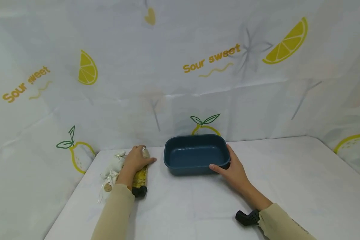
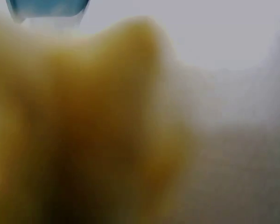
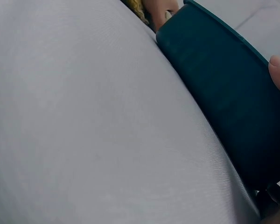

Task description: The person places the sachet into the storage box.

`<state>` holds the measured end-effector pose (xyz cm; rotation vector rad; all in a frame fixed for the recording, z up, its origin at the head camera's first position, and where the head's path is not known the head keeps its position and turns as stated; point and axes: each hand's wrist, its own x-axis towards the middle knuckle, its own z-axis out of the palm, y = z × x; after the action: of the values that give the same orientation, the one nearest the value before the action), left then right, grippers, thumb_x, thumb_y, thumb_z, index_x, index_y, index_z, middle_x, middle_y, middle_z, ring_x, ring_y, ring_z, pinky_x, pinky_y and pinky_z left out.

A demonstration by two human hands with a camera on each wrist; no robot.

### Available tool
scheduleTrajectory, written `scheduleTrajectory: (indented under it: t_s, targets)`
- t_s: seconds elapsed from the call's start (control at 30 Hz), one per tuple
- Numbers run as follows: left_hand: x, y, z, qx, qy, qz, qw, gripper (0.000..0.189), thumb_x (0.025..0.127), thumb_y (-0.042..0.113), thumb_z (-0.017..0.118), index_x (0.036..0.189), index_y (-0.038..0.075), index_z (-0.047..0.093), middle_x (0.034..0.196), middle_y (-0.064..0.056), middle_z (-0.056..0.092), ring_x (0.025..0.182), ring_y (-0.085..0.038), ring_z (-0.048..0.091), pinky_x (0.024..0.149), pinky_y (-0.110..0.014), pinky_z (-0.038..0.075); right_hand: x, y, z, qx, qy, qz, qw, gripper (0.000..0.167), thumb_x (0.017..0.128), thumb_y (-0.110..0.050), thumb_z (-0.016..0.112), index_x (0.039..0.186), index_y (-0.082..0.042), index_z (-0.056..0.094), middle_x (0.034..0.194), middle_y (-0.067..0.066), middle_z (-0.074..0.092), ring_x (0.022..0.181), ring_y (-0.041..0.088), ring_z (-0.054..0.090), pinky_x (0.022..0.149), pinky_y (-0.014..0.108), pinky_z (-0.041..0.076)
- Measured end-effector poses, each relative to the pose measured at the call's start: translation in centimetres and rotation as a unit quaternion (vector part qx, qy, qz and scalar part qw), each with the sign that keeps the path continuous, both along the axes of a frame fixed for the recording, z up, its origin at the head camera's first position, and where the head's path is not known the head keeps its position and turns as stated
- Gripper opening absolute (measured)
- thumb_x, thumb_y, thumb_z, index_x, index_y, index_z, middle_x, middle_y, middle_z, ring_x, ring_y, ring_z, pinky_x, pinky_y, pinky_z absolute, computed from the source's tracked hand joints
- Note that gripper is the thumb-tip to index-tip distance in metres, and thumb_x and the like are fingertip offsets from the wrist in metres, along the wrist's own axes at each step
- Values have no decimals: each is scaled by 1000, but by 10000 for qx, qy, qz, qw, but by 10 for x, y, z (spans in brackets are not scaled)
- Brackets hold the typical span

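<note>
So, right hand (image 1: 234, 170) clamps fingers on blue dish (image 1: 187, 171) | left hand (image 1: 135, 160) sits over yellow bag (image 1: 140, 178) (finger grip? can't tell)

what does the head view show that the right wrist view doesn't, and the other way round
Only the head view: the white pouches, the beige sleeves, the "Sour sweet" lettering and the inside of the blue tray.
Only the right wrist view: a close, side-on look at the tray's outer wall; it adds no clearly new object.
Both: the tray, the right hand at its end, the left hand, some yellow material.
</note>
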<state>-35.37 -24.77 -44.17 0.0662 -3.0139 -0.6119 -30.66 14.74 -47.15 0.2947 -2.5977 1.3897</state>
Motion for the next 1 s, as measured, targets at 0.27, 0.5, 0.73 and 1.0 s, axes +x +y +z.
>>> scheduleTrajectory:
  t_s: [0.27, 0.5, 0.73, 1.0]
  targets:
    - [5, 14, 7, 453, 755, -268, 9958, 47, 86, 37, 78, 120, 8, 62, 116, -18, 63, 92, -29, 60, 82, -47, 53, 1, 5, -2, 25, 3, -42, 10000, 109, 86, -48, 77, 164, -10, 10, 169, 19, 18, 155, 43, 21, 119, 64, 28]
    - [13, 42, 27, 901, 1336, -505, 9856, 43, 86, 37, 78, 117, 12, 63, 115, -14, 63, 85, -26, 58, 70, -38, 51, 1, 6, -2, -7, -13, -17, 10000, 109, 86, -47, 77, 164, -10, 9, 169, 19, 17, 155, 43, 21, 119, 64, 28]
    - [18, 70, 43, 1084, 1811, -704, 9749, 47, 86, 41, 80, 119, 13, 63, 122, -12, 62, 98, -29, 62, 81, -44, 56, 1, 1, -1, -11, -98, -48, 9999, 110, 86, -48, 77, 164, -10, 10, 169, 19, 17, 155, 42, 20, 120, 63, 29]
    - [15, 107, 51, 968, 1886, -983, 9723, 54, 82, 44, 84, 123, 19, 59, 127, -13, 55, 110, -34, 62, 92, -51, 57, 0, 0, -1, -74, -62, -10, 10000, 111, 85, -47, 79, 164, -9, 11, 169, 18, 17, 155, 42, 22, 119, 62, 31]
